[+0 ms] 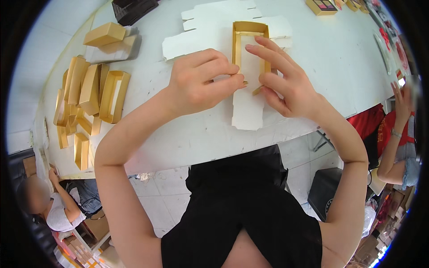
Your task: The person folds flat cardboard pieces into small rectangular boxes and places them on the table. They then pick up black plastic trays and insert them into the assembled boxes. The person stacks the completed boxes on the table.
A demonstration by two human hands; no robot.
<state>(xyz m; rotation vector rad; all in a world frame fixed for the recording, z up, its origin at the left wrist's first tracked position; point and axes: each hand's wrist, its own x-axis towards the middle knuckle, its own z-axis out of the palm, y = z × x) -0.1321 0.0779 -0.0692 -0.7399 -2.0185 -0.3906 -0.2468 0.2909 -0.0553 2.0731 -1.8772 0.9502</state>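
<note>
1. Plain black sleeveless top (205,223), its neckline cut in a pointed notch.
2. Black lower garment (237,167), creased, with a loose edge.
3. Left arm (118,156) and right arm (351,154), bare from the shoulder.
4. Left hand (199,82) and right hand (288,80), ungloved.

The box (237,51) is gold with a white flap (247,112), the table (333,58) pale

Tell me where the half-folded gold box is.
In the head view, the half-folded gold box is just right of centre, upper half, between the left hand and right hand, with flat white card by its far end.
</note>
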